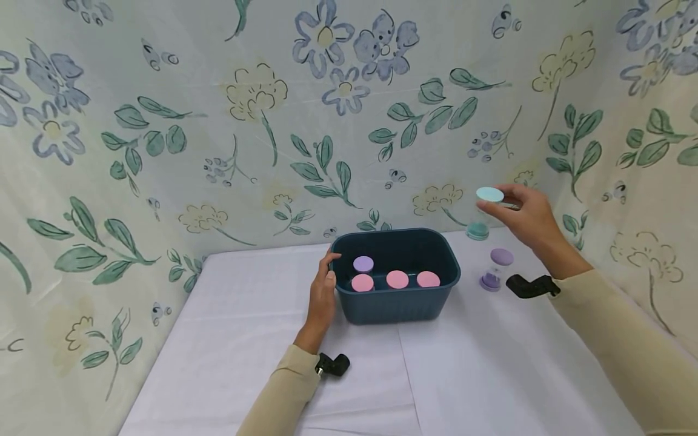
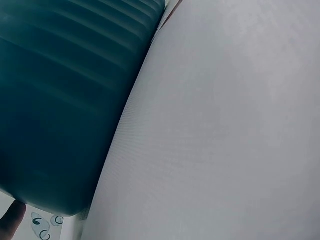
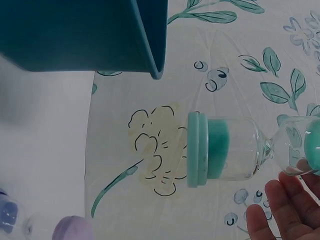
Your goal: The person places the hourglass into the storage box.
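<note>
My right hand (image 1: pixel 520 215) holds a sand timer by its upper end, clear of the table, beside the bin's back right corner. This sand timer (image 3: pixel 235 147) has light teal end caps, clear glass bulbs and teal sand, seen side-on in the right wrist view. My left hand (image 1: pixel 322 297) grips the left end of a dark teal plastic bin (image 1: pixel 392 309) at its rim; a fingertip (image 2: pixel 12 217) shows against the bin in the left wrist view. Inside the bin stand several timers, with a purple cap (image 1: pixel 363 264) and pink caps (image 1: pixel 397 279) facing up.
A purple sand timer (image 1: pixel 492 275) stands on the table right of the bin, near my right wrist. White cloth (image 1: pixel 256 315) covers the table. Behind and to the right hangs a floral curtain (image 1: pixel 349 151). Each wrist carries a small black camera mount (image 1: pixel 334 365).
</note>
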`<state>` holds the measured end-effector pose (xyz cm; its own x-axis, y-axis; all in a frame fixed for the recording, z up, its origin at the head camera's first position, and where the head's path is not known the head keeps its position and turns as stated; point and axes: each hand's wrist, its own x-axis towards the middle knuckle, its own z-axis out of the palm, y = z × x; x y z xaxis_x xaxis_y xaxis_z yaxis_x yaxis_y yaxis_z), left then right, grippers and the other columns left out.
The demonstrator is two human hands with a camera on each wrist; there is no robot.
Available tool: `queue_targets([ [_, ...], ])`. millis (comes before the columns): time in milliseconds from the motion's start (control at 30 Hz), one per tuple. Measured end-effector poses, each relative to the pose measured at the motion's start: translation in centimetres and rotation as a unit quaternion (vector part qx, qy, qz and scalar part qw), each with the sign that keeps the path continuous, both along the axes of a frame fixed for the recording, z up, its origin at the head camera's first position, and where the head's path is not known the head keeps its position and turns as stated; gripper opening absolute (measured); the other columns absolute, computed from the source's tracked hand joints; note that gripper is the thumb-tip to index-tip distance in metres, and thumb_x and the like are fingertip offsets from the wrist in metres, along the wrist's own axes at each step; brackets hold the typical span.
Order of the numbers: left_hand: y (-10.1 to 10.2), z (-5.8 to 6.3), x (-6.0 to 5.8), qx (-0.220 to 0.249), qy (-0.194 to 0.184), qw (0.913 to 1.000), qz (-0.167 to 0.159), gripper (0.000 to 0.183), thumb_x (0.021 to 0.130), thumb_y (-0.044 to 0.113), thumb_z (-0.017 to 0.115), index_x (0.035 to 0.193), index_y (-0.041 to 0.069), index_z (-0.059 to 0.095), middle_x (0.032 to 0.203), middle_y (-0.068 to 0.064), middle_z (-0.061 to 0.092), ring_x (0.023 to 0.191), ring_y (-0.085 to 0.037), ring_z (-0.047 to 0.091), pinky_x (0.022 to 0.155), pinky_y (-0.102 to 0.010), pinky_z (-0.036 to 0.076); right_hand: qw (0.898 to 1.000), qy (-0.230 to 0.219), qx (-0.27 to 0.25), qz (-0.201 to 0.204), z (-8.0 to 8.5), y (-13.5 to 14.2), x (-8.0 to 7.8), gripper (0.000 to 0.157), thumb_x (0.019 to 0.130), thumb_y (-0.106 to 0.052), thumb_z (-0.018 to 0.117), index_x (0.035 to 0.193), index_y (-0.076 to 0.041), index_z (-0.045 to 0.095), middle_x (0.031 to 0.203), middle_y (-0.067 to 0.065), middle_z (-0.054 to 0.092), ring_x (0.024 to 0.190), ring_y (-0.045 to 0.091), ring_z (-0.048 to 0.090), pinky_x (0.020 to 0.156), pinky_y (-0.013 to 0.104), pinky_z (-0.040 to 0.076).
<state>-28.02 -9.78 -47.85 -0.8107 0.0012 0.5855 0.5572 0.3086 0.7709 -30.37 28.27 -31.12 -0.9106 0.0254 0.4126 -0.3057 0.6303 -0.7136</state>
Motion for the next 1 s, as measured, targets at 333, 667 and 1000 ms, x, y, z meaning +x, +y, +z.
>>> queue_targets([
  [333, 0.1, 0.1, 0.3, 0.003, 0.012, 0.9999, -0.008, 0.043, 0.100, 0.029, 0.028, 0.139, 0.019, 0.042, 0.157, -0.008, 0.026, 0.144, -0.025, 0.023, 0.111, -0.056, 0.024, 0.999, -0.001, -0.023, 0.033, 0.5, -2.3, 0.6, 0.056, 0.087, -0.041, 0.068, 0.128, -0.006, 0.055, 0.124, 0.010, 0.056, 0.119, 0.035, 0.055, 0.095, 0.056, 0.045],
  [667, -0.1, 0.0, -0.2, 0.005, 0.026, 0.9995, -0.017, 0.043, 0.100, 0.029, 0.026, 0.139, 0.016, 0.041, 0.158, -0.011, 0.026, 0.145, -0.022, 0.021, 0.113, -0.054, 0.021, 0.998, -0.006, -0.026, 0.065, 0.1, -5.0, 0.2, 0.056, 0.086, -0.041, 0.069, 0.127, -0.006, 0.055, 0.122, 0.011, 0.058, 0.115, 0.034, 0.058, 0.093, 0.053, 0.048],
  [1000, -0.1, 0.2, -0.1, 0.004, 0.021, 0.9996, -0.016, 0.044, 0.100, 0.032, 0.027, 0.138, 0.017, 0.042, 0.157, -0.016, 0.025, 0.145, -0.023, 0.022, 0.112, -0.055, 0.023, 0.995, -0.007, -0.029, 0.097, -0.7, -7.2, 0.1, 0.053, 0.086, -0.036, 0.071, 0.126, -0.005, 0.057, 0.122, 0.013, 0.059, 0.114, 0.036, 0.058, 0.091, 0.051, 0.049],
])
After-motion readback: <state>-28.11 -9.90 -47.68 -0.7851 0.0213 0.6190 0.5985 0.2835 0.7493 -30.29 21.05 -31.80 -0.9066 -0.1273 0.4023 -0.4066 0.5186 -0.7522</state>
